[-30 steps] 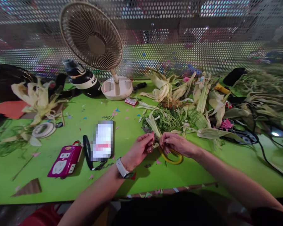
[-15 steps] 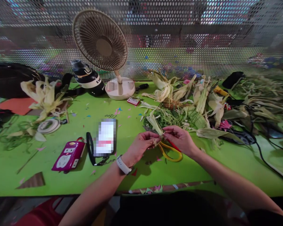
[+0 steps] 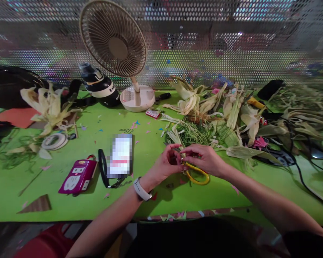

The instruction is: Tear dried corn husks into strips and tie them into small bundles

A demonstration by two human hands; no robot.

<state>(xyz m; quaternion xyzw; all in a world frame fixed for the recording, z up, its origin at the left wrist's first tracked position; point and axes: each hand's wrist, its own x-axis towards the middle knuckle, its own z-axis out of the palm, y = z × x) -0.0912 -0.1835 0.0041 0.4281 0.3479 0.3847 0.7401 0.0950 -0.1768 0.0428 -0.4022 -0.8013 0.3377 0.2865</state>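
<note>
My left hand, with a pale watch band at the wrist, pinches the base of a pale dried corn husk piece. From the other side my right hand has its fingertips closed on that same base. The husk's strips point away from me over a tangle of green strands. What the fingertips work on is small and partly hidden. Beneath the hands, on the table, lies a yellow loop that looks like a scissor handle.
Husks are heaped behind and to the right. On the green table lie a lit phone, a purple box and a tape roll. A fan and a black bottle stand at the back.
My right hand's fingers have shifted a little left and down around the husk base, and my left fingers are more raised. The red part by the yellow loop is now covered.
</note>
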